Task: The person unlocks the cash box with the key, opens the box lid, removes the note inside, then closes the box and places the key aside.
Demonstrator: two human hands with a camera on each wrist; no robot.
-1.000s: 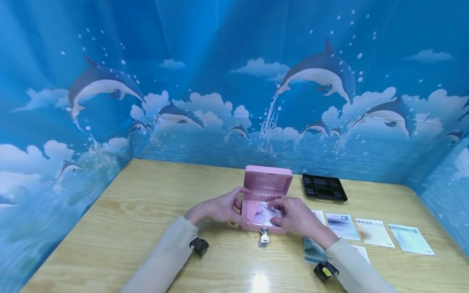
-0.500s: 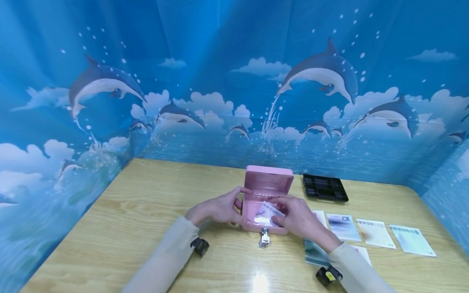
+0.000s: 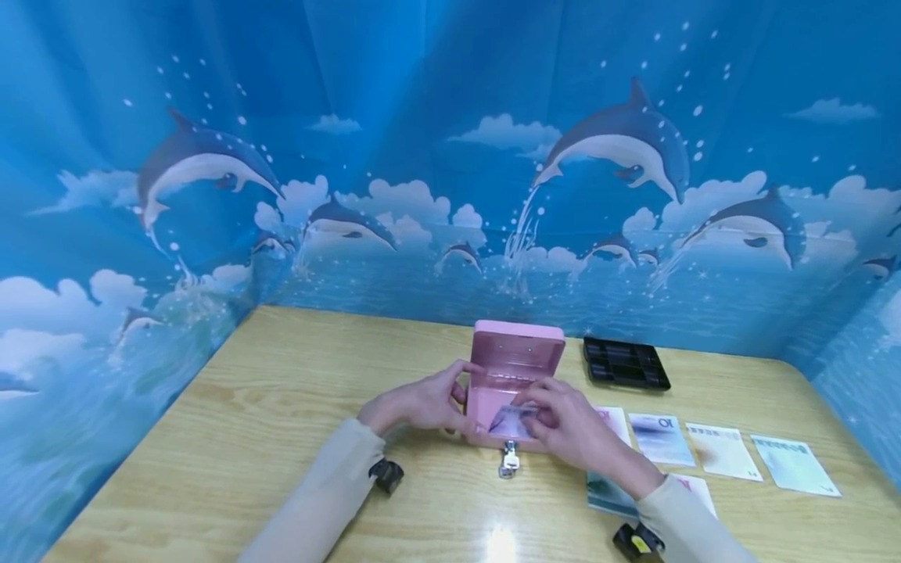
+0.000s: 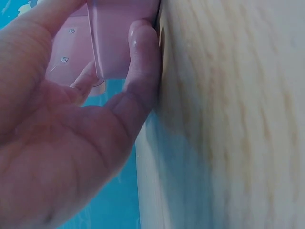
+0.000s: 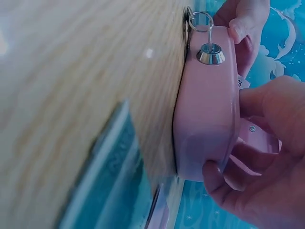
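A pink metal cash box (image 3: 518,349) stands with its lid raised. At its left side, my left hand (image 3: 425,400) grips the wall, thumb near the front corner and a finger reaching the back; the left wrist view shows the box side (image 4: 112,40) between the digits. My right hand (image 3: 573,422) is over the box's right part and pinches a purplish banknote (image 3: 508,422) inside it. Only a white corner of the note (image 5: 243,82) shows in the right wrist view. Keys (image 3: 510,463) hang from the front lock (image 5: 210,55).
Several banknotes lie to the right, among them a blue-grey one marked 10 (image 3: 662,439), a brownish one (image 3: 725,451) and a pale green one (image 3: 795,464). A dark green one (image 3: 607,494) lies partly under my right forearm. Behind them sits a black compartment tray (image 3: 625,363).
The banknote in the box has changed its angle under my right hand, whose fingers have shifted slightly. My left hand has kept its grip on the box.
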